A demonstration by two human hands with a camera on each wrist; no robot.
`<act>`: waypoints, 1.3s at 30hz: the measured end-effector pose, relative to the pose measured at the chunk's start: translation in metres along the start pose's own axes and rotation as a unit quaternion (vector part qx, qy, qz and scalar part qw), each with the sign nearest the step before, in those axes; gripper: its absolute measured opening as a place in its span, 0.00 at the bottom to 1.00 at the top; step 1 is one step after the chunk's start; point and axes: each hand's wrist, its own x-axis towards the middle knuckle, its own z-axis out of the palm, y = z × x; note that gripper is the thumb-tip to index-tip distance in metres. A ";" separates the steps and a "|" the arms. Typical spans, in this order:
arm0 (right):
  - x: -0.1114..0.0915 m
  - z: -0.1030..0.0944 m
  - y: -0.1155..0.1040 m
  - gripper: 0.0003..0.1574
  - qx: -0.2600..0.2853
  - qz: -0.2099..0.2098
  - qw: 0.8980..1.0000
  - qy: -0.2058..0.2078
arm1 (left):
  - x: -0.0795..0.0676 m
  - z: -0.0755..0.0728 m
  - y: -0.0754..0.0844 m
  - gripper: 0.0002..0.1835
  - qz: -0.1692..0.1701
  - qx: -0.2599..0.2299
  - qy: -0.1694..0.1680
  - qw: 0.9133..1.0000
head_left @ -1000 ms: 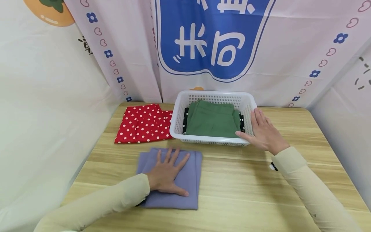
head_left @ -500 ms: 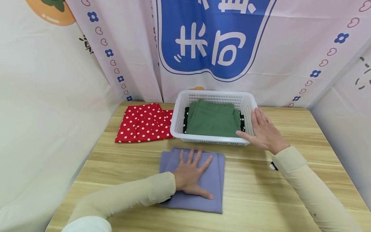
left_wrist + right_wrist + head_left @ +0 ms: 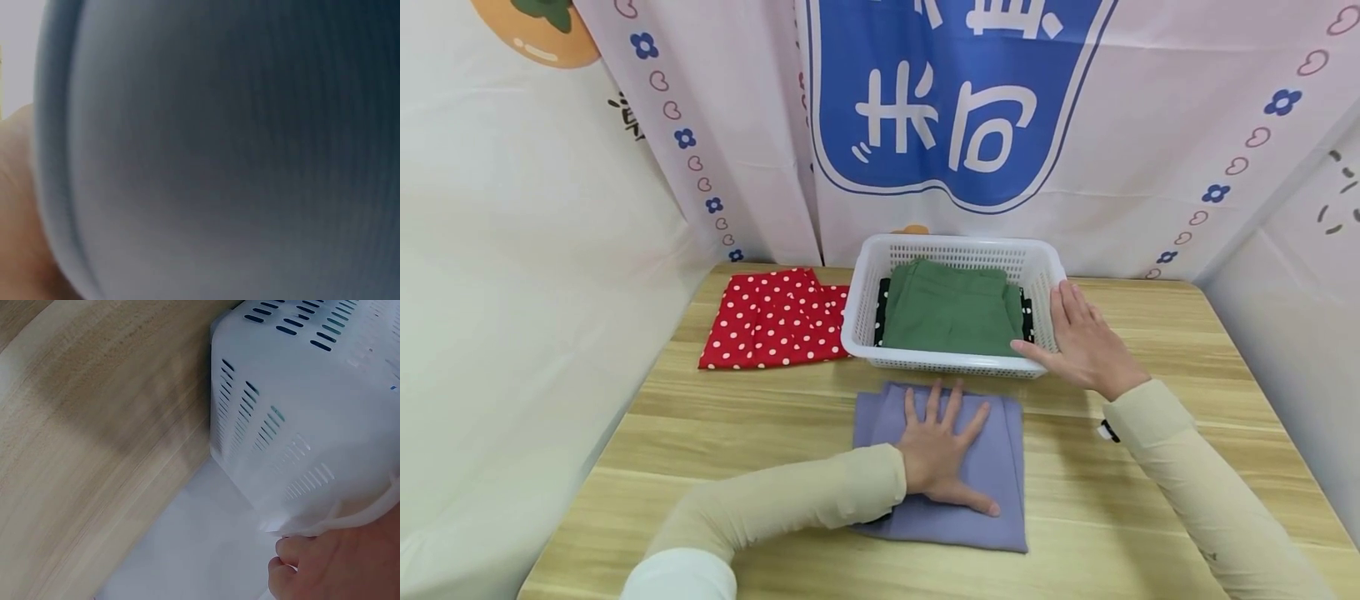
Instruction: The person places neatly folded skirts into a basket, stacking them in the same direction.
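Note:
A folded lavender garment (image 3: 1003, 446) lies flat on the table in the head view, its layers slightly offset. My left hand (image 3: 936, 457) presses on top of it, fingers straight and spread wide. In the left wrist view, blurred bluish cloth (image 3: 206, 150) fills nearly everything. My right hand (image 3: 1090, 346) rests at the front right corner of a white plastic basket (image 3: 947, 362), fingers straight along the right rim and thumb over the front rim. Inside it lies a folded green garment (image 3: 951, 308), with black polka-dot cloth (image 3: 1027, 315) partly hidden beneath.
A folded red polka-dot garment (image 3: 771, 321) lies left of the basket, right at its side. Printed fabric (image 3: 760, 125) hangs behind the wooden table (image 3: 715, 442), and pale walls of cloth (image 3: 512, 250) stand on both sides.
My left hand has slid the lavender garment to the right across the table, to just below the basket. My right hand and the basket have stayed where they were.

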 end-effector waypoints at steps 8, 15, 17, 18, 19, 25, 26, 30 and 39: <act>-0.002 0.003 0.002 0.66 0.056 0.015 0.998 0.005 | 0.006 -0.001 -0.002 0.67 0.004 -0.036 -0.007 0.999; -0.011 0.007 0.009 0.45 0.243 0.008 0.966 0.086 | -0.004 -0.017 -0.037 0.45 0.072 -0.205 0.008 0.976; -0.018 0.004 0.012 0.44 0.269 0.035 0.960 0.071 | -0.010 -0.020 -0.050 0.41 0.095 -0.248 0.028 0.964; -0.023 0.001 0.013 0.47 0.274 0.060 0.958 0.052 | -0.013 -0.022 -0.057 0.39 0.101 -0.267 0.040 0.958; -0.028 -0.002 0.015 0.50 0.277 0.086 0.957 0.032 | -0.017 -0.025 -0.064 0.36 0.105 -0.289 0.052 0.950; -0.058 -0.013 0.033 0.58 0.352 0.151 0.920 -0.080 | -0.036 -0.030 -0.114 0.26 0.045 -0.440 0.073 0.894; -0.062 -0.013 0.036 0.56 0.371 0.148 0.912 -0.094 | -0.039 -0.028 -0.122 0.26 0.025 -0.461 0.070 0.884; -0.079 -0.011 0.046 0.47 0.449 0.151 0.868 -0.149 | -0.053 -0.015 -0.148 0.25 -0.053 -0.541 0.036 0.839; -0.101 0.004 0.028 0.46 0.592 0.153 0.744 -0.268 | -0.074 0.003 -0.176 0.30 -0.121 -0.732 -0.072 0.667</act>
